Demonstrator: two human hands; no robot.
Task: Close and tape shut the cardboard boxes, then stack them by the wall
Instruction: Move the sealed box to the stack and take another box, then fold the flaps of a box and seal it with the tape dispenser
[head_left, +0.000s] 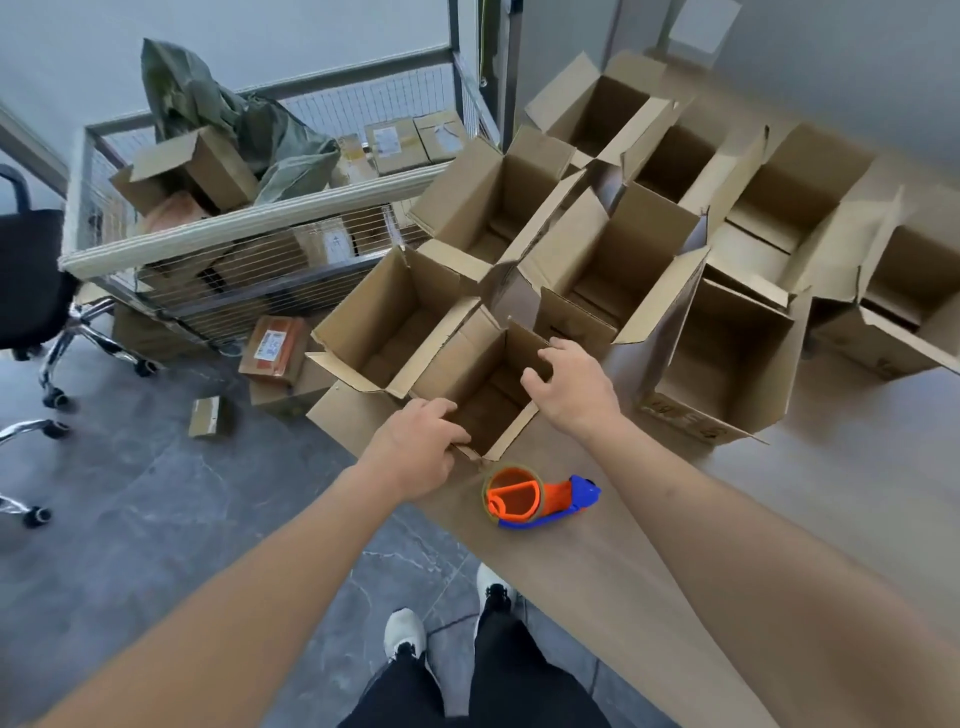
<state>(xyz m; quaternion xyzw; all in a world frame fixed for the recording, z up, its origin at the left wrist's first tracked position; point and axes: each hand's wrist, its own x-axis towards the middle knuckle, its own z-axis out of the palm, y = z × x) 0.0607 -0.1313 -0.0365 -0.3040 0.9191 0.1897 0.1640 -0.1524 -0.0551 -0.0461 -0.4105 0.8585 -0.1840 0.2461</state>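
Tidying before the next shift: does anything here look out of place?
Yes. Several parcels lie on the floor beside the wire cart, one small box apart from the rest, as if fallen out.

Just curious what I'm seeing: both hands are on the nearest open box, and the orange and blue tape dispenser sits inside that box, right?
Not quite. In the head view the tape dispenser lies on the table, just in front of the nearest open box, not inside it. The rest holds: the left hand and right hand both grip that box's flaps.
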